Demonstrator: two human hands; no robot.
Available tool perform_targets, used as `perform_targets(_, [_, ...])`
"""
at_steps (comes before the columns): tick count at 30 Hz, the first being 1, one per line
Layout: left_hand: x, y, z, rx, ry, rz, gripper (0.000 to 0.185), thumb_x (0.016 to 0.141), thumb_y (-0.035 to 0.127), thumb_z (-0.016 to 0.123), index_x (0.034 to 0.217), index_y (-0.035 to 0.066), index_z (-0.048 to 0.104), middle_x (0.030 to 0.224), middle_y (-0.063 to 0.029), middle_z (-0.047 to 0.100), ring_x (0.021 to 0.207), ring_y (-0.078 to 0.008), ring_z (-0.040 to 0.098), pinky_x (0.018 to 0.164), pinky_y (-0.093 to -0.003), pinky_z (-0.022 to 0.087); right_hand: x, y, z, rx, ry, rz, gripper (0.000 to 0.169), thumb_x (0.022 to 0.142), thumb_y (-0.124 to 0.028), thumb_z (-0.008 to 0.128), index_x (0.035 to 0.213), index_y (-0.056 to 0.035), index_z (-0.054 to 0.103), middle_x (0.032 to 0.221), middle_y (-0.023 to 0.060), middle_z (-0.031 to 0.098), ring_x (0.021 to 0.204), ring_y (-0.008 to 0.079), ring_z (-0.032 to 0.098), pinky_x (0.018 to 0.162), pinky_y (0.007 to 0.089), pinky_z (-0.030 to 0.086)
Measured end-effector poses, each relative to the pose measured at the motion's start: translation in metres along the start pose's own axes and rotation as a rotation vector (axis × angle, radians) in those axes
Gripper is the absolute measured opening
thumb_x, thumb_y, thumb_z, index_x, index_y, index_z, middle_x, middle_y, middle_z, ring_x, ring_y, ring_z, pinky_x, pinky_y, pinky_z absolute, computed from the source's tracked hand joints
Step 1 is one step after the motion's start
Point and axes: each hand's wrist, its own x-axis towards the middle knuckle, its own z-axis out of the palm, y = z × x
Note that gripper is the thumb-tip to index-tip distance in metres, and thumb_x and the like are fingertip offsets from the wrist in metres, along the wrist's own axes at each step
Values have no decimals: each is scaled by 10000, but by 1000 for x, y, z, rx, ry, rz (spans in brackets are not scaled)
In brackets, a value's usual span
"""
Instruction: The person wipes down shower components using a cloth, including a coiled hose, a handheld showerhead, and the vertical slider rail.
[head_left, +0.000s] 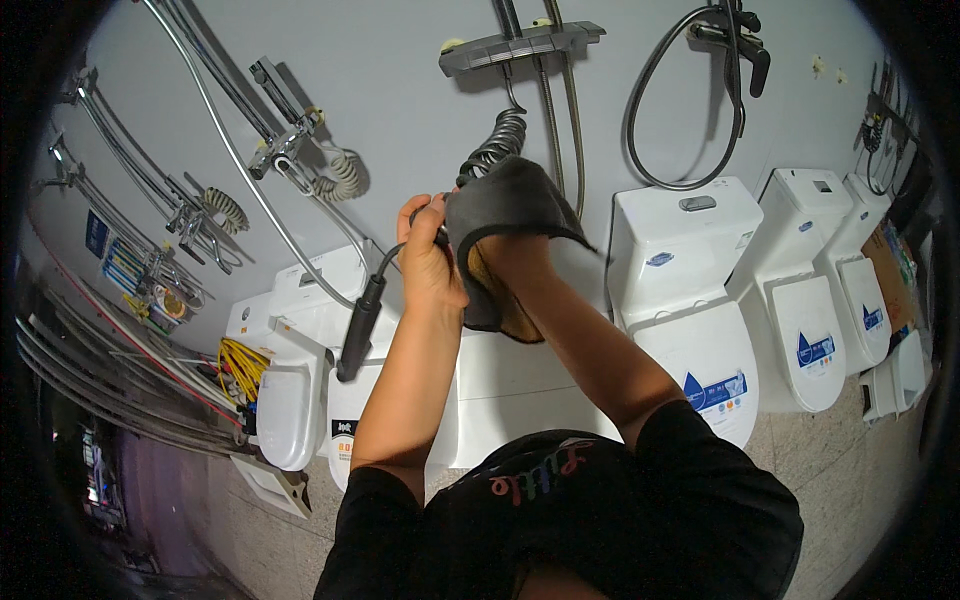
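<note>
In front of the wall, my left hand is raised with its fingers curled around a dark fitting, mostly hidden by the hand. From that grip a thin black neck bends down to a black cylindrical handle, which hangs left of my wrist. My right hand is inside a dark grey cloth with a tan underside; its fingers are hidden. The cloth touches or nearly touches my left hand. Just above it, a dark coiled hose runs down from a grey shower shelf; its lower end is hidden behind the cloth.
White toilets with stickers stand along the wall, one toilet at right, another at left. Chrome shower mixers and a looped black hose hang on the wall. A yellow hose bundle lies at left.
</note>
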Motion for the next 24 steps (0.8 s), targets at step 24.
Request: perform_targets(24, [1, 4, -23, 4, -46, 191, 249, 751, -38, 524, 967, 55, 444, 938, -108, 510, 920, -268, 548, 832, -354, 478, 12, 15, -17, 32, -133, 278, 201, 775, -191, 529, 923, -57, 553, 870, 127, 580, 835, 238, 561, 741, 350, 436])
